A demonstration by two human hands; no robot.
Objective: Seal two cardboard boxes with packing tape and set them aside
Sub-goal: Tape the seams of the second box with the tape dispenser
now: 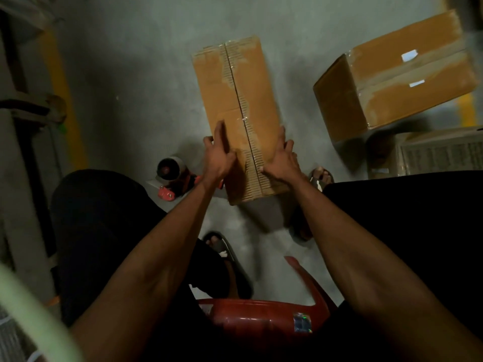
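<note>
Box [236, 100]: a long brown cardboard carton on the grey concrete floor [136, 74] between the person's knees, its top flaps meeting at a centre seam with glossy clear tape over the near part. A second box [392, 82], squarer and already taped, sits tilted well off to the right. So two boxes, one red tape gun [172, 178] just left of the near box, one red plastic stool [261, 313]. Left hand [218, 155] curls its grip round the box's near left edge; right hand [282, 159] clasps the right edge, thumb on top.
</note>
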